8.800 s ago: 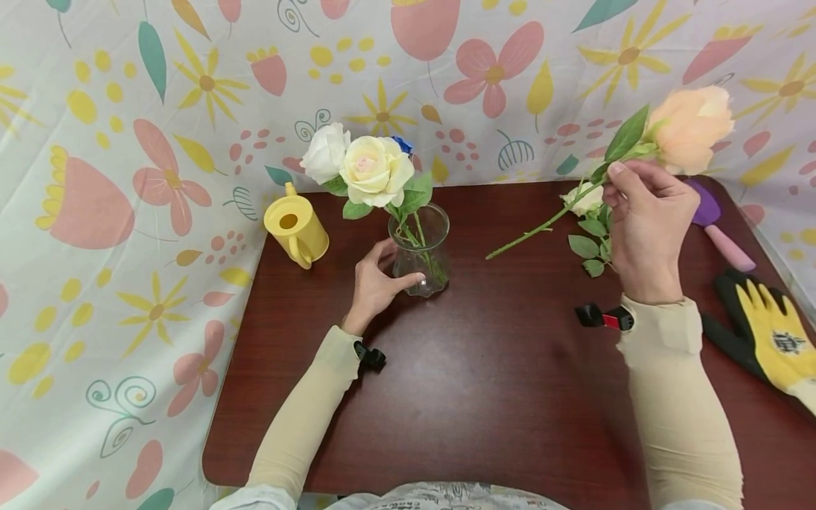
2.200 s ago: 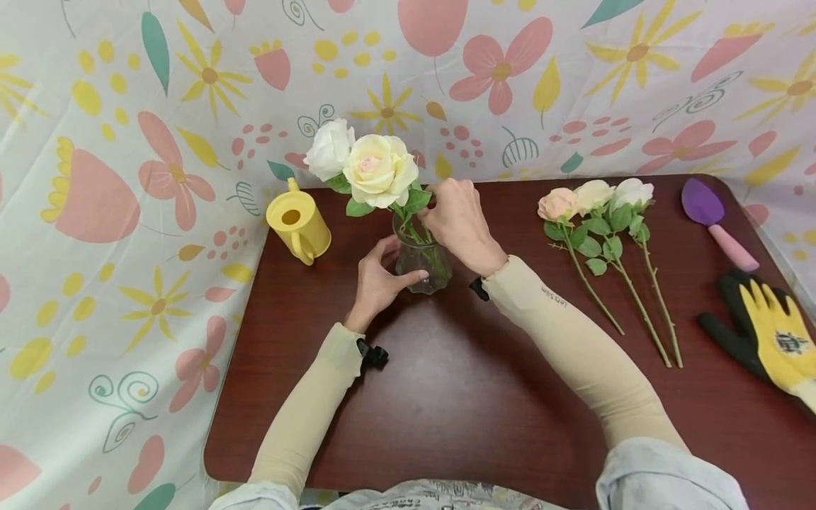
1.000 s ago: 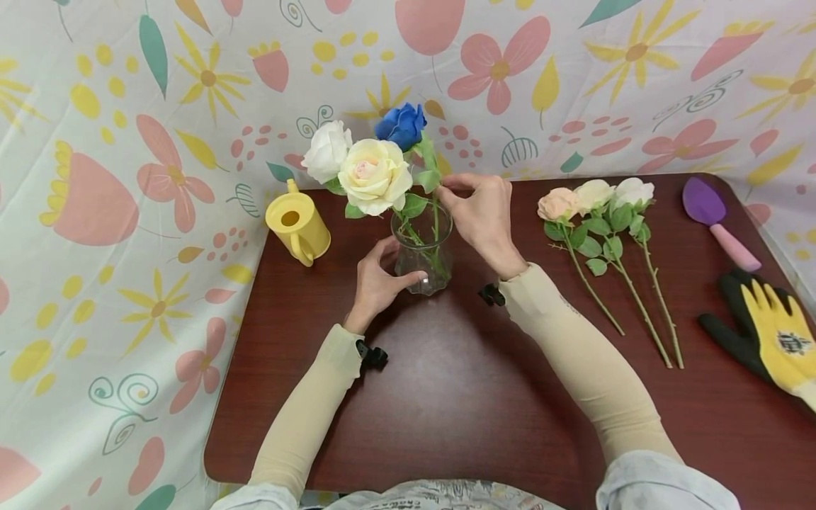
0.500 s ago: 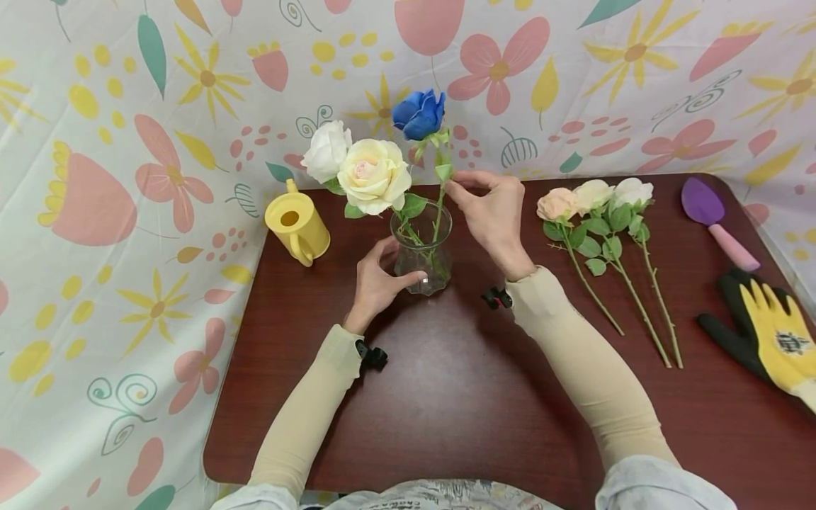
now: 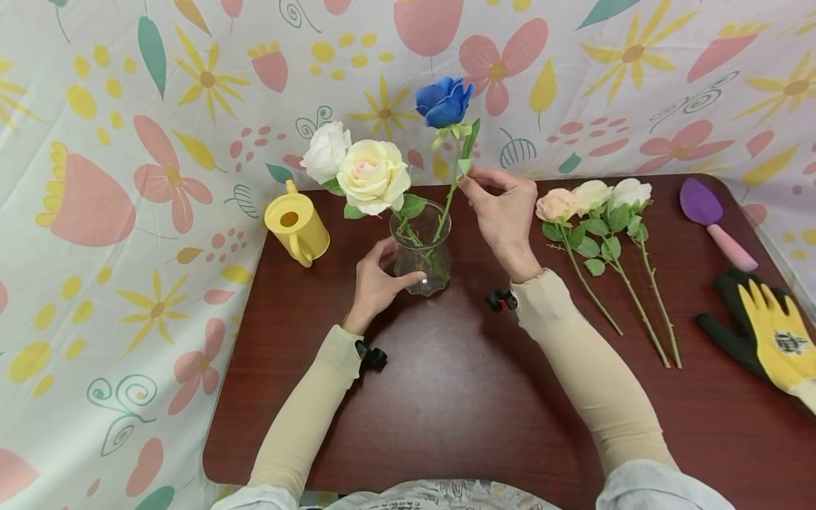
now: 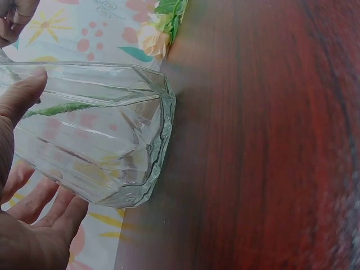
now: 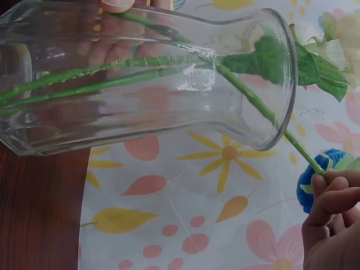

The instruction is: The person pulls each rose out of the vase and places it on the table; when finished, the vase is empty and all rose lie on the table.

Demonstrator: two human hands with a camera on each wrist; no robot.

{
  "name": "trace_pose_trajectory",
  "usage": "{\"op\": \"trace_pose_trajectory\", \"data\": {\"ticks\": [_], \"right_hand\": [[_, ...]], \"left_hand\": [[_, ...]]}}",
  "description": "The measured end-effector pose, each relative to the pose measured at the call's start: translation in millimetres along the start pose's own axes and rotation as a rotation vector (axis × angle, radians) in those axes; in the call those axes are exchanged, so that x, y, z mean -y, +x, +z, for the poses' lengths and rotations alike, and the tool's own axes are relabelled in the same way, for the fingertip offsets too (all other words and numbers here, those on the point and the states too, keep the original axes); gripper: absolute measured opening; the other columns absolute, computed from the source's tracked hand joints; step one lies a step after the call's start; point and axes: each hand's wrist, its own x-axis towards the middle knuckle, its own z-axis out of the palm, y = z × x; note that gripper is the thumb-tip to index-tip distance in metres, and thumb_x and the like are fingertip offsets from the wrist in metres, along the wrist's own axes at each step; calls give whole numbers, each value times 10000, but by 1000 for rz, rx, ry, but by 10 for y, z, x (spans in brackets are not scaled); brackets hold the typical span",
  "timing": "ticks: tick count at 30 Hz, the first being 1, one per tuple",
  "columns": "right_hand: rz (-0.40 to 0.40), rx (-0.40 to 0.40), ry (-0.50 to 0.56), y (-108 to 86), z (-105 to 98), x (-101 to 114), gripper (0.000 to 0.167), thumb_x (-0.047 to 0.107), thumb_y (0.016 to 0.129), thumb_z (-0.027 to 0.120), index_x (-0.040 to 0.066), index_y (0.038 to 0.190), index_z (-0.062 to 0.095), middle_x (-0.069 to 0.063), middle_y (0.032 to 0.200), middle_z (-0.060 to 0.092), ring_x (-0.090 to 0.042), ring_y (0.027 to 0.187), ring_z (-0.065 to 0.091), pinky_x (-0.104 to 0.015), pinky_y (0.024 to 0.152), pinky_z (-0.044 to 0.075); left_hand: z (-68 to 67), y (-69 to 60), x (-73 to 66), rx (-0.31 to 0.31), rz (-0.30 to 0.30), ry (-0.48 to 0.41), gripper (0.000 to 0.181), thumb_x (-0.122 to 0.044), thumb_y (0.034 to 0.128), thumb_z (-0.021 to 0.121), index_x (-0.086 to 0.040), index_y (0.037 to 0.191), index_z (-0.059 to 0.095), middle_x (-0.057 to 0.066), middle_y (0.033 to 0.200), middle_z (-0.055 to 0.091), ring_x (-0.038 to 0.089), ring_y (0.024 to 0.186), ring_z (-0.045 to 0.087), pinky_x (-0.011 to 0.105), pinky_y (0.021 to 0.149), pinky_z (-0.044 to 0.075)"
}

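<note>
My left hand [image 5: 375, 287] grips the clear glass vase [image 5: 417, 273] low on its left side, thumb in front and fingers behind. My right hand [image 5: 506, 212] pinches the stem of a blue rose [image 5: 444, 104] just below a small leaf. That stem slants down into the vase, and the bloom leans right, well above the rim. Also standing in the vase are a white rose [image 5: 326, 152] and a cream rose [image 5: 372, 177], both leaning left. Green stems [image 7: 90, 72] show through the glass in the right wrist view, the blue one resting against the rim.
At the left stands a yellow watering can [image 5: 297, 230]. On the right lie a peach rose [image 5: 557, 205], a cream rose [image 5: 591, 196] and a white rose [image 5: 631, 192]. Beyond them are a purple trowel [image 5: 701, 202] with a pink handle and yellow-black gloves [image 5: 768, 326].
The peach rose, held by my right hand at first, now lies on the table. Since then my right hand has drawn the blue rose upward and tilted it right. My left hand stays put.
</note>
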Motion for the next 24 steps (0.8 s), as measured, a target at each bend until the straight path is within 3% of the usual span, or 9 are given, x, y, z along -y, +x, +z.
{"op": "trace_pose_trajectory", "data": {"ticks": [4,16,19,24], "right_hand": [[10,-36,54,21,-27,1,148,87,920,843,-34,1004,855,211,712,744,-14,584,663,-176,609,593],[-1,-165,163,55,-126,-7,85,31,895,819,-10,958,860,84,706,758,-77,586,668,-186,589,583],[-21,-191,191,67,-138,-8,30,16,894,818,9,893,848,68,663,730,-78,566,651,-186,564,563],[-66,-221,223,83,-175,-6,122,6,902,820,83,808,823,51,627,704,-101,541,628,-204,540,542]], "left_hand": [[1,-4,2,0,-1,0,803,-154,788,1004,-32,1485,624,214,1403,702,371,1334,696,457,1148,614],[0,-4,-14,0,2,5,793,-147,790,1001,-25,1477,625,218,1400,701,373,1339,691,456,1151,613],[-3,-6,-16,0,2,7,792,-151,791,1000,-25,1477,625,220,1398,700,379,1334,691,465,1149,614],[-4,-7,-10,1,2,8,793,-157,793,999,-25,1479,623,221,1399,699,384,1335,688,474,1153,610]]}}
